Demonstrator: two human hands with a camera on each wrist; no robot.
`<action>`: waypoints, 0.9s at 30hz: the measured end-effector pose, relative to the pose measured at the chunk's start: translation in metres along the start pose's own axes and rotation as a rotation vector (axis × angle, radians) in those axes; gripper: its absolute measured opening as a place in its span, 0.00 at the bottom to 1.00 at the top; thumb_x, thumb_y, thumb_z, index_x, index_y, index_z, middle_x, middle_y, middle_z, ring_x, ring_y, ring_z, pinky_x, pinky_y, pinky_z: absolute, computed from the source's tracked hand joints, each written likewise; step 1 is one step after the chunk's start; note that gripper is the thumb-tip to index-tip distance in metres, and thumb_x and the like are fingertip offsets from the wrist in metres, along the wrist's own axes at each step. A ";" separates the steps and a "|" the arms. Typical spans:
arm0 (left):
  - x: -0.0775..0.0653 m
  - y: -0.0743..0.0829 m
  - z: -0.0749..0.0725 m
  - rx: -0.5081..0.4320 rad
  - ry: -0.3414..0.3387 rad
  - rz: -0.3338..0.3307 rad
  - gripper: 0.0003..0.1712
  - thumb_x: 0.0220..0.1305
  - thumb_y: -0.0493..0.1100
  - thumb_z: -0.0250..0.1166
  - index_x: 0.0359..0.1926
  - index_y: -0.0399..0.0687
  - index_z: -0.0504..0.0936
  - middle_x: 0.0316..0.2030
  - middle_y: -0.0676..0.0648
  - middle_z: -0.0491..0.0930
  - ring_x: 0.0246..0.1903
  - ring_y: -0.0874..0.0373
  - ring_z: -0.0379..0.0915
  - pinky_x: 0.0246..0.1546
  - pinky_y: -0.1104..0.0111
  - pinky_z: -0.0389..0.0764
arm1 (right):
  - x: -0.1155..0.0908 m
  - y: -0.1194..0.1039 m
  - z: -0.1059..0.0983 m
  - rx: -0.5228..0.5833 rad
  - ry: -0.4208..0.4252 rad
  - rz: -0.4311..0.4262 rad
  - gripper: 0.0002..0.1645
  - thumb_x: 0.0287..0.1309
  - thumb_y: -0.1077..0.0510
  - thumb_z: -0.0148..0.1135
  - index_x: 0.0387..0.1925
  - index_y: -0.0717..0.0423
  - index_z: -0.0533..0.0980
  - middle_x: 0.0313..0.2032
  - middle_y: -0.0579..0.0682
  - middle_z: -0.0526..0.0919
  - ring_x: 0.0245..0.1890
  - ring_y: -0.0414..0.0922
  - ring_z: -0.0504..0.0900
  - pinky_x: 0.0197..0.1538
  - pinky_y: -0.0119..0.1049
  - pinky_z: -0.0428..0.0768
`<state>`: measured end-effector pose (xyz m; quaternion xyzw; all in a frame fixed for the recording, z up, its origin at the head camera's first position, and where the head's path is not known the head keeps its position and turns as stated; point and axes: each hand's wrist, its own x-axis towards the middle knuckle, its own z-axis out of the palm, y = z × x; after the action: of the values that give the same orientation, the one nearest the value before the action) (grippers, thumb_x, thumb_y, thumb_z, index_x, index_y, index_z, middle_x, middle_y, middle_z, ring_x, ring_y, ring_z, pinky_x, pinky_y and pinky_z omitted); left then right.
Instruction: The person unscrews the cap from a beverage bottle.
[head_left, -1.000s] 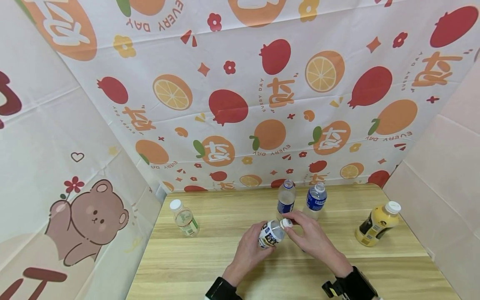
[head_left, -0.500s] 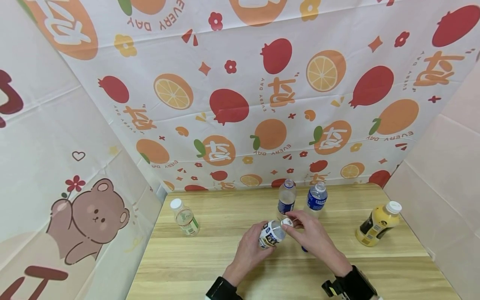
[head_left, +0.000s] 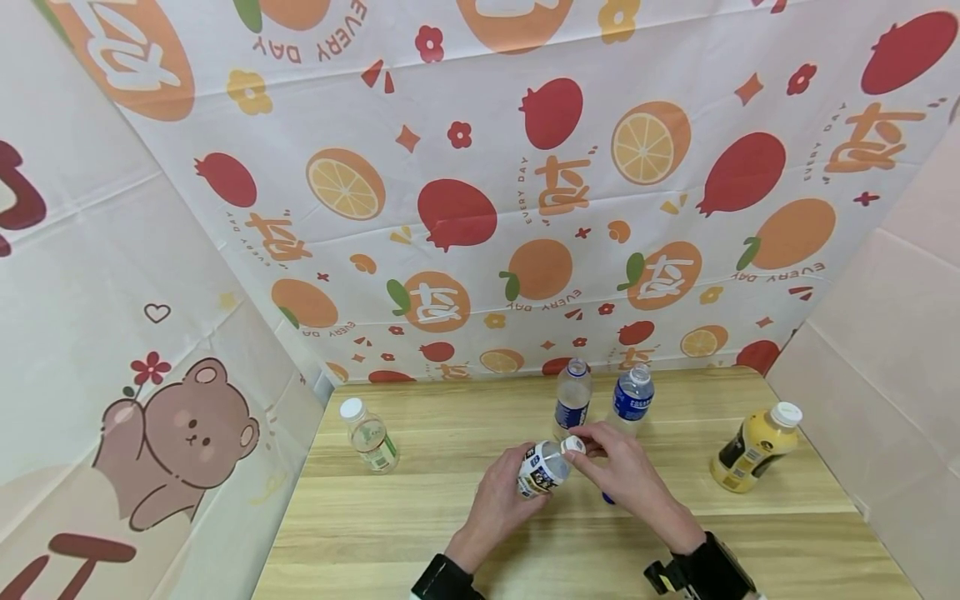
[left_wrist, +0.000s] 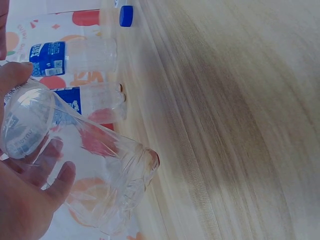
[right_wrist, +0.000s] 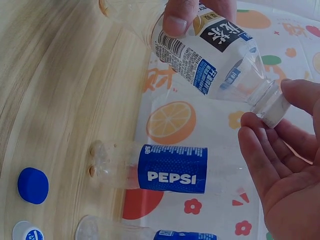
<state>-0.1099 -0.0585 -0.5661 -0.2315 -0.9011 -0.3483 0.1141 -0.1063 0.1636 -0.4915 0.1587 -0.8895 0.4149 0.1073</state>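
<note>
My left hand (head_left: 501, 496) grips a clear plastic bottle (head_left: 542, 472) with a white, dark-printed label, tilted with its neck to the right. At that neck my right hand (head_left: 630, 475) pinches a white cap (right_wrist: 276, 111) between thumb and fingertips. The cap sits on the mouth; how tightly, I cannot tell. Just behind stand a Pepsi bottle (head_left: 573, 400) and another blue-labelled bottle (head_left: 632, 398), whose necks look uncapped. A blue cap (right_wrist: 33, 185) and a white-and-blue cap (right_wrist: 27, 232) lie on the table, mostly hidden by my right hand in the head view.
On the left of the wooden table (head_left: 360, 533) stands a clear bottle (head_left: 371, 437) with a green-white label and white cap. A capped yellow bottle (head_left: 753, 447) stands at the right. A fruit-printed cloth (head_left: 480, 208) hangs behind the table.
My right fingers have shifted slightly around the white cap, and more of a blue cap shows beneath that hand. The left hand and the bottle stay almost still.
</note>
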 end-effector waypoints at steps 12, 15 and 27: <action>-0.004 -0.003 0.000 -0.008 -0.001 -0.014 0.46 0.47 0.45 0.84 0.66 0.44 0.73 0.51 0.47 0.82 0.47 0.55 0.81 0.49 0.63 0.84 | -0.004 0.002 0.002 0.009 -0.017 -0.115 0.22 0.58 0.66 0.74 0.55 0.56 0.81 0.48 0.46 0.84 0.46 0.42 0.84 0.48 0.44 0.88; -0.006 -0.004 0.001 -0.006 -0.002 -0.024 0.46 0.47 0.45 0.84 0.66 0.44 0.73 0.51 0.47 0.82 0.47 0.55 0.80 0.49 0.62 0.84 | -0.005 0.003 0.003 0.014 -0.028 -0.117 0.23 0.59 0.67 0.73 0.56 0.56 0.81 0.49 0.48 0.84 0.47 0.43 0.84 0.49 0.43 0.88; -0.006 -0.011 -0.002 -0.038 -0.009 -0.062 0.46 0.48 0.45 0.83 0.67 0.45 0.73 0.53 0.47 0.82 0.48 0.54 0.80 0.51 0.60 0.84 | -0.006 0.014 -0.002 -0.036 -0.002 -0.103 0.23 0.58 0.69 0.73 0.56 0.58 0.80 0.49 0.50 0.84 0.47 0.46 0.85 0.49 0.43 0.87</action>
<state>-0.1105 -0.0688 -0.5736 -0.2070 -0.9015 -0.3680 0.0948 -0.1060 0.1754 -0.5022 0.2027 -0.8875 0.3928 0.1305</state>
